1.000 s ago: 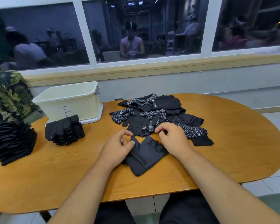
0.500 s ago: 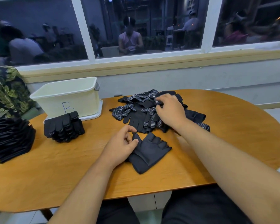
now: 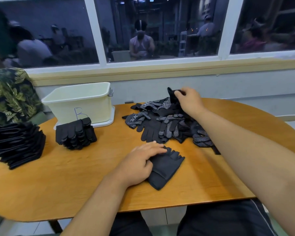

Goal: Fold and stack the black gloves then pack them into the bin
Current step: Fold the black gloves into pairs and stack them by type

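Nearest, the left hand (image 3: pixel 140 163) lies flat, fingers straight, on a folded glove (image 3: pixel 167 167) resting on the wooden surface (image 3: pixel 75 176). Beyond it sprawls the loose glove pile (image 3: pixel 153 126). Above the pile's far edge the right hand (image 3: pixel 190 99) pinches one black glove (image 3: pixel 171 96). To the left, a folded stack (image 3: pixel 75 133) sits just in front of the cream bin (image 3: pixel 92 108).

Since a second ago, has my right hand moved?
Yes. The right hand has left the folded glove and gone toward the window, to the far side of the loose glove pile, where it pinches a black glove.
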Tool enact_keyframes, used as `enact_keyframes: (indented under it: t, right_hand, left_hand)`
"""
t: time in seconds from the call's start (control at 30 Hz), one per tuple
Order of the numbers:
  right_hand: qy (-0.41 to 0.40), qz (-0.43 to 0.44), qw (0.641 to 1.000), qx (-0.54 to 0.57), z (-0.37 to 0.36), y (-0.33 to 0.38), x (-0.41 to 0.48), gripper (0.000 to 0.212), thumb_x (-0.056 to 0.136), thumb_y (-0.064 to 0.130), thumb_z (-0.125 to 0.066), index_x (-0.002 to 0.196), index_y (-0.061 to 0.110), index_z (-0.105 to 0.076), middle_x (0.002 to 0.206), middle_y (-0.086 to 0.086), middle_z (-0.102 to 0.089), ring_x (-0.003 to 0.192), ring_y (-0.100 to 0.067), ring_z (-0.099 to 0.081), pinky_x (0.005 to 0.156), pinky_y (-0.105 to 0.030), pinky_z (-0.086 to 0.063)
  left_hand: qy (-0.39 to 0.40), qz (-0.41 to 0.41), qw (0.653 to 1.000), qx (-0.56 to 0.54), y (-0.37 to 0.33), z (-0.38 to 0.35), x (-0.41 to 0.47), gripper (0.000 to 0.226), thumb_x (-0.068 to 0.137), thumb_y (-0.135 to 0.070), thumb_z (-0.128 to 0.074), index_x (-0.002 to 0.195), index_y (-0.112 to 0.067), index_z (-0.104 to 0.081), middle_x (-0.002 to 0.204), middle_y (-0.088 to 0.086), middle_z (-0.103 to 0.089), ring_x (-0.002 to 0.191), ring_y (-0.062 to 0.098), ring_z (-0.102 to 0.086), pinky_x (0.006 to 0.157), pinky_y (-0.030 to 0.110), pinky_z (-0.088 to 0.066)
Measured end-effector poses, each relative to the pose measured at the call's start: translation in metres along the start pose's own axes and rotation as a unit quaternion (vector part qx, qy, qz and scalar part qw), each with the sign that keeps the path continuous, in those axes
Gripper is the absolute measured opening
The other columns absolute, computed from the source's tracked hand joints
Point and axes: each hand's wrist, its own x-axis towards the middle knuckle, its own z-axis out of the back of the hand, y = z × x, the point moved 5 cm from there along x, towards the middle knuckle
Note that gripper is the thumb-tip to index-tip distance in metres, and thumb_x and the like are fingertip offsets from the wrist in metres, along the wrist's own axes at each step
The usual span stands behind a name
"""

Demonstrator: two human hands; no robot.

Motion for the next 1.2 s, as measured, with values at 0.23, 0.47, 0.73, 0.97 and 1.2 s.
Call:
enact_keyframes:
  t: [0.23, 0.47, 0.73, 0.97, 1.2]
  right_hand:
    - [0.056, -0.04, 0.941, 0.33, 0.015, 0.026, -0.008, 0.022, 0.107, 0.035, -0.059, 0.103, 0.021, -0.075, 0.096, 0.003, -0.081, 0.09, -0.017, -0.076, 0.077, -0.035, -0.06]
    - [0.123, 0.017, 0.913, 0.388, 0.003, 0.065, -0.029, 0.023, 0.101, 0.038, -0.063, 0.11, 0.021, -0.075, 0.114, -0.009, -0.08, 0.107, -0.03, -0.076, 0.099, -0.051, -0.058]
    - [0.217, 0.026, 0.896, 0.388, -0.028, 0.076, -0.065, 0.012, 0.108, 0.009, -0.062, 0.117, 0.015, -0.066, 0.107, -0.004, -0.08, 0.102, -0.024, -0.077, 0.082, -0.035, -0.061]
    - [0.24, 0.004, 0.89, 0.387, -0.044, 0.074, -0.097, 0.018, 0.106, 0.008, -0.064, 0.123, 0.011, -0.068, 0.116, -0.007, -0.079, 0.111, -0.025, -0.076, 0.101, -0.045, -0.06]
    - [0.265, 0.011, 0.874, 0.407, -0.044, 0.077, -0.121, 0.017, 0.104, 0.005, -0.064, 0.119, 0.012, -0.069, 0.112, -0.005, -0.079, 0.106, -0.021, -0.076, 0.09, -0.032, -0.059]
  left_hand:
    - [-0.084, 0.15, 0.983, 0.067, 0.01, 0.006, -0.032, 0.041, 0.109, -0.038, -0.044, 0.148, -0.044, -0.055, 0.158, -0.027, -0.044, 0.147, 0.001, -0.035, 0.127, 0.034, -0.025]
    - [-0.171, 0.222, 0.959, -0.027, 0.024, 0.018, -0.036, 0.034, 0.106, -0.04, -0.052, 0.137, -0.039, -0.064, 0.138, -0.022, -0.06, 0.133, 0.006, -0.047, 0.118, 0.039, -0.037]
    - [-0.201, 0.2, 0.955, -0.088, 0.024, 0.022, -0.051, 0.029, 0.094, -0.019, -0.066, 0.108, -0.045, -0.067, 0.115, -0.03, -0.059, 0.117, -0.002, -0.049, 0.098, 0.03, -0.044]
    - [-0.212, 0.21, 0.954, -0.022, 0.019, 0.022, -0.057, 0.014, 0.094, -0.045, -0.07, 0.107, -0.045, -0.064, 0.111, -0.027, -0.056, 0.114, 0.0, -0.048, 0.098, 0.03, -0.043]
    - [-0.356, 0.279, 0.846, -0.283, 0.034, 0.044, -0.069, 0.012, 0.105, -0.026, -0.064, 0.114, -0.033, -0.069, 0.108, -0.007, -0.07, 0.096, 0.005, -0.066, 0.08, 0.026, -0.052]
